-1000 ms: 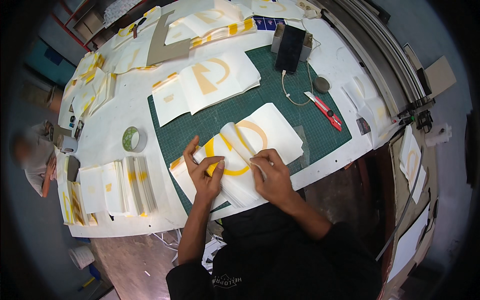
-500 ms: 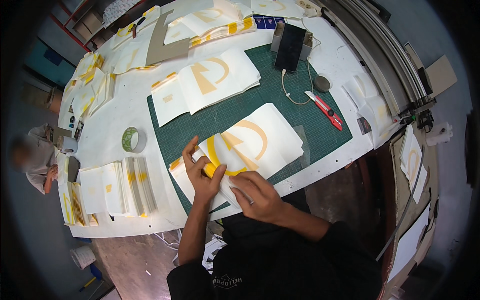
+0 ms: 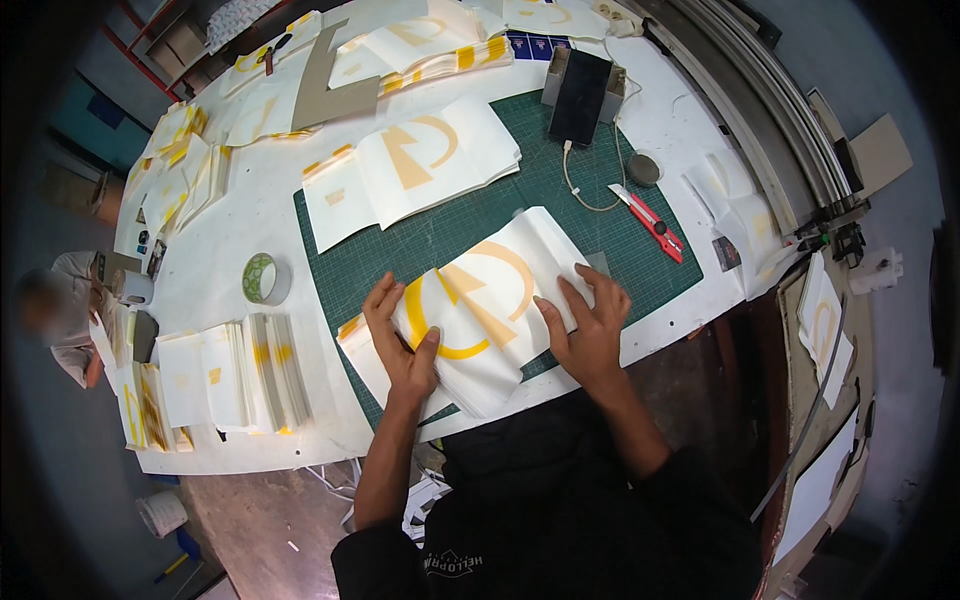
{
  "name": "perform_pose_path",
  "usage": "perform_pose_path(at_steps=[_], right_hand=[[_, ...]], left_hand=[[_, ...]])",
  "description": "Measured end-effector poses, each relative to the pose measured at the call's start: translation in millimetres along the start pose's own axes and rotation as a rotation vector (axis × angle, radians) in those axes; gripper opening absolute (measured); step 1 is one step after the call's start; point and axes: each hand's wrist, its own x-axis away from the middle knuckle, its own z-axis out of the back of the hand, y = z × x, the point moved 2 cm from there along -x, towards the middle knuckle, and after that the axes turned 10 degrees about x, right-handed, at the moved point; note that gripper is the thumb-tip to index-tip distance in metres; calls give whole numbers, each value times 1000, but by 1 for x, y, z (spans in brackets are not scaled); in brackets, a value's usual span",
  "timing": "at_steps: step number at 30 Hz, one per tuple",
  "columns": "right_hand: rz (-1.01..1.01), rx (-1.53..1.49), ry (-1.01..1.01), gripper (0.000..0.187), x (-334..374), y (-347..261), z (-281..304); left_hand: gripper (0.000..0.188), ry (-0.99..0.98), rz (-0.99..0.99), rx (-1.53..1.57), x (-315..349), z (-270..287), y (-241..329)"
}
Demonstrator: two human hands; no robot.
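Observation:
A white printed paper sheet, creased, with a yellow arc, lies slanted over a stack of similar sheets with pale orange print. My left hand grips its left edge, thumb on top and fingers spread along the side. At the other side my right hand has its thumb and curved fingers on the white paper at the right edge. Some fingertips are hidden by the paper. Under the stack is a green cutting mat.
Farther off on the mat lies another sheet stack. To the right are a red cutter, a phone on a cable and a round tin. A tape roll and folded stacks stand left; a person is beyond.
My right hand has moved away from my left, out to the right edge of the paper. The curled sheet has opened out flatter. The person at left now holds a white sheet.

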Motion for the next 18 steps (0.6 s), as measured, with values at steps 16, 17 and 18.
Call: perform_pose_path(at_steps=[16, 17, 18], right_hand=[[-179, -453, -80, 45, 1, -54, -6], [-121, -534, -54, 43, 3, -63, -2], [-33, -591, -74, 43, 2, -70, 5]], left_hand=[[15, -42, -40, -97, 0, 1, 6], [15, -42, -48, -85, 0, 2, 5], [17, -44, -55, -69, 0, 3, 3]])
